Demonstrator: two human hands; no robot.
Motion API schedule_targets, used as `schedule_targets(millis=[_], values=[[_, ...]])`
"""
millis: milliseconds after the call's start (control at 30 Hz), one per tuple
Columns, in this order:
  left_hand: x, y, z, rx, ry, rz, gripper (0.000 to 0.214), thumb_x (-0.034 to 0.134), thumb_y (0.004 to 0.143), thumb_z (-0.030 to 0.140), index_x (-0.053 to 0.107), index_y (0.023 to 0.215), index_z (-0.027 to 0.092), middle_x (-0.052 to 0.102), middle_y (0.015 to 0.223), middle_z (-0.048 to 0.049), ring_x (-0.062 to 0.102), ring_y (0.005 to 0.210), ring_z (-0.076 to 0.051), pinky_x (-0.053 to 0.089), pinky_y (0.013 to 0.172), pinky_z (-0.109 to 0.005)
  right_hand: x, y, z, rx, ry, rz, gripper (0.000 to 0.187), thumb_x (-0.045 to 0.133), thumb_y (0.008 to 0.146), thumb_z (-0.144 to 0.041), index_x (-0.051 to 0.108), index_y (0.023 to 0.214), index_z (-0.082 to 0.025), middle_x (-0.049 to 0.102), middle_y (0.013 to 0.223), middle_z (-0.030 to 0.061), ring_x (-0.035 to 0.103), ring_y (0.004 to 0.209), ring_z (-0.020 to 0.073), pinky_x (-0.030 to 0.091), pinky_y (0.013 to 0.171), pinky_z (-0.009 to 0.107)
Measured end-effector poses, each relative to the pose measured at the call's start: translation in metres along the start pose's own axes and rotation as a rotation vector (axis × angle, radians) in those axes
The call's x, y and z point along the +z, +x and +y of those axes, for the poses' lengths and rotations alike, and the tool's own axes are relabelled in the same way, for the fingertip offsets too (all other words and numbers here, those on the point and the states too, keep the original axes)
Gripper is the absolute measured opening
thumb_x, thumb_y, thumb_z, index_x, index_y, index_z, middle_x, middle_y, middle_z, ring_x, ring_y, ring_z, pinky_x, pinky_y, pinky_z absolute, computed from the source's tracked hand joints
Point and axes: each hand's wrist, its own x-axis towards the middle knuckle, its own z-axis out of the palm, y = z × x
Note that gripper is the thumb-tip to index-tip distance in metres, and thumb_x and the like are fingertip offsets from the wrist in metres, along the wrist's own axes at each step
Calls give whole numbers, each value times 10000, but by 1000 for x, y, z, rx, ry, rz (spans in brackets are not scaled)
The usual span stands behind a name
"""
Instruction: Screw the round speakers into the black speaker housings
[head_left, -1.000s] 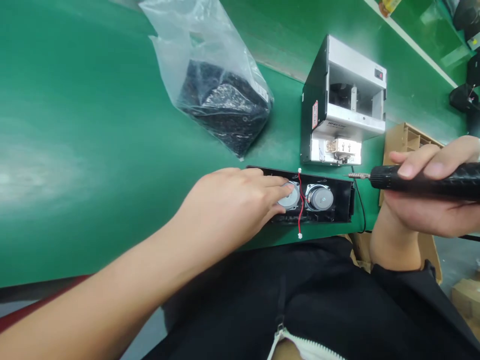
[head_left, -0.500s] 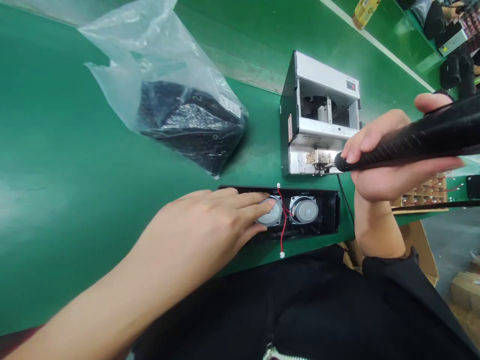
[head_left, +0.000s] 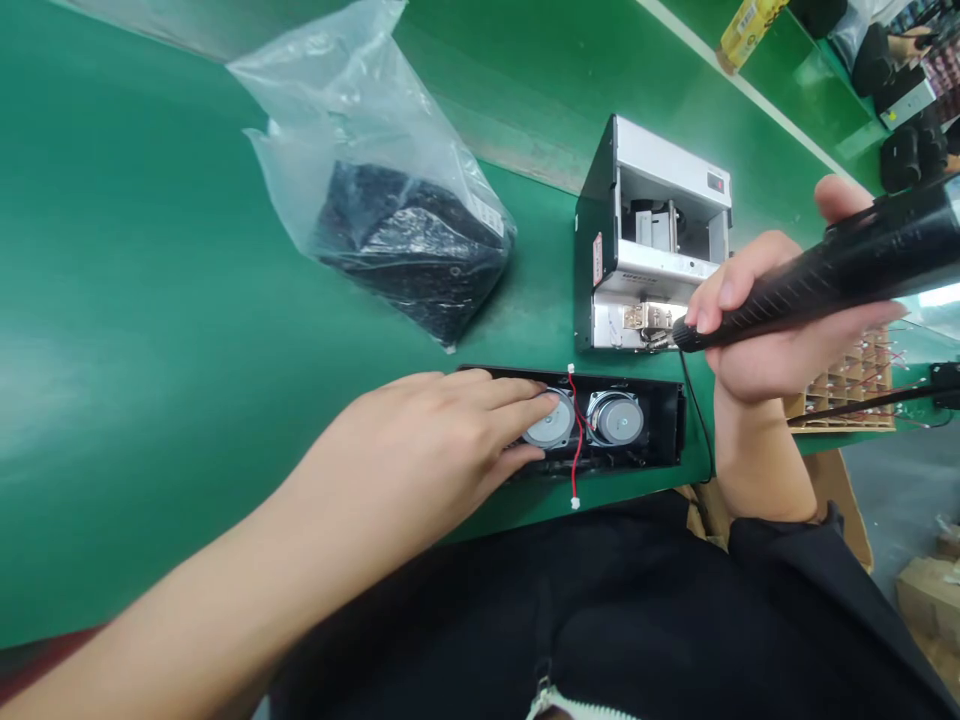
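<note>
My right hand (head_left: 765, 320) is wrapped round a black electric screwdriver (head_left: 832, 265). The screwdriver's nose is at the metal pick-up block (head_left: 651, 318) on the front of a silver and black screw feeder (head_left: 667, 255). On the bench below the feeder lies a long black speaker housing (head_left: 664, 430), holding two round grey speakers. With fingers and thumb, my left hand (head_left: 465, 425) grips the left speaker (head_left: 551, 425); the hand covers the housing's left end. The right speaker (head_left: 619, 418) is uncovered. Between them runs a red wire (head_left: 577, 460) with white plugs at its ends.
A clear plastic bag (head_left: 420, 230) with black contents lies at the back left of the green bench (head_left: 187, 330). To the right is a divided cardboard tray (head_left: 847, 385) with wired parts. A yellow-labelled bottle (head_left: 750, 35) stands far back. A black cable (head_left: 697, 410) runs below the feeder.
The whole view has shifted slightly, so the bag, feeder and housing appear further right. Inside the feeder the mechanism has turned. Both hands keep their holds, the screwdriver still at the feeder.
</note>
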Motion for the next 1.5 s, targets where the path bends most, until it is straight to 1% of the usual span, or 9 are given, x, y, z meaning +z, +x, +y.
schedule_targets(millis=[167,300,433,633,933,1067,1300,1433,1500], values=[[-2,3,-1,-35,-61,-40,349,718,1198,417,953,1443,336,976,1410,-123,958,1178,-399,750,933,-511,0,-11,-16,-61,202,83,670,552,1167,-931,767,1433,-356,662,694,-85,460,371,136,383,340,270],[-6,7,1,-18,-30,-51,326,766,1160,324,952,1426,306,974,1413,-140,957,1186,-399,735,913,-498,-6,-34,-58,148,206,-11,501,820,1124,-814,879,1426,-419,792,788,-56,680,494,185,661,494,350],[-7,14,6,-52,-46,-53,201,839,1102,311,963,1258,339,988,1300,-93,943,1073,-368,690,869,-459,3,-70,-80,137,145,-3,527,798,1113,-856,913,1452,-470,779,761,-65,660,464,195,665,472,370],[-10,18,14,-46,6,-93,124,816,1092,278,924,1141,317,978,1186,-73,891,1006,-351,640,807,-463,24,-106,-63,136,145,-19,592,720,1146,-874,863,1523,-441,750,755,-46,652,493,203,683,490,393],[-11,18,19,-65,-39,-73,123,772,1095,274,873,1035,309,939,1048,-72,835,945,-351,586,775,-478,25,-107,-53,146,18,-76,557,570,1187,-915,807,1509,-528,720,767,-86,626,463,188,651,512,362],[-13,20,22,-66,-16,-88,206,706,1112,237,877,1025,310,945,1075,-71,820,927,-350,573,769,-504,26,-107,-49,146,33,-66,569,609,1183,-898,852,1497,-489,739,749,-66,647,463,192,656,499,369],[-15,20,24,-102,-63,-106,152,785,1100,205,855,1004,300,923,1024,-46,817,945,-356,502,764,-504,28,-107,-47,162,66,-110,514,575,1244,-794,869,1497,-456,789,803,-55,725,529,199,710,543,389],[-16,20,25,-103,-43,-125,156,778,1107,200,845,1007,299,918,1014,-42,829,965,-360,487,759,-511,37,-113,-38,43,93,-56,641,539,1220,-855,860,1505,-378,757,778,-49,663,482,187,640,458,363],[-17,20,26,-96,-15,-149,155,768,1111,198,846,1017,295,923,1029,-42,832,973,-360,482,757,-512,40,-117,-32,-50,109,-66,611,671,1169,-802,838,1527,-336,755,784,-52,627,470,176,618,433,358]])
